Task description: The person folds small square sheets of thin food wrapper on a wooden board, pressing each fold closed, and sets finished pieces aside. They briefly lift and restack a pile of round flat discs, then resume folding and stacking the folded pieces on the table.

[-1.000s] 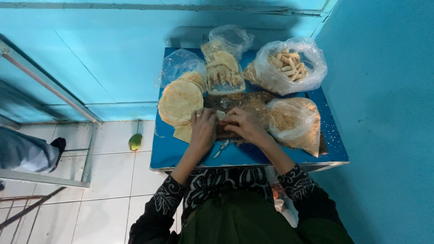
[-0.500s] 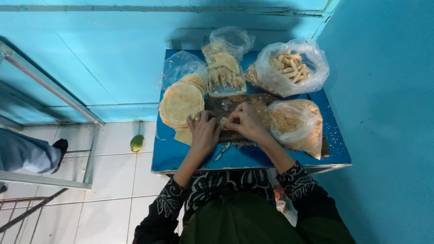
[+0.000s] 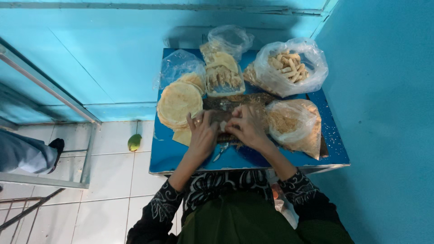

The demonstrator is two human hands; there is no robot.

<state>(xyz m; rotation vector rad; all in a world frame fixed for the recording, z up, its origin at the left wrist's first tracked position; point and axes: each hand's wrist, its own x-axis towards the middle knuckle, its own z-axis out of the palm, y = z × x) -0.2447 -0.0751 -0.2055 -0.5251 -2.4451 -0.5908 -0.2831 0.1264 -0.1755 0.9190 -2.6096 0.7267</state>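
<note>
Blue-walled corner w/ a small blue table (image 3: 181, 156) held the work. Left hand (image 3: 202, 135) and right hand (image 3: 246, 129) met at centre, fingers curled together pinching a small pale piece (image 3: 222, 126), mostly hidden btwn them; what it was couldn't be told. It sat over a dark board (image 3: 226, 103), beside a stack of round flat wrappers (image 3: 177, 103). Bag of crumbs (image 3: 294, 124) lay just right; bag of rolled sticks (image 3: 289, 68) behind. Green fruit (image 3: 134, 142) lay on floor tiles.

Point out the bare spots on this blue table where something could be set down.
Bare table shows along the front edge, left of the left hand, below the flatbreads. A smaller patch lies below the crumb bag. The back is crowded with bags, including the stick bag.
</note>
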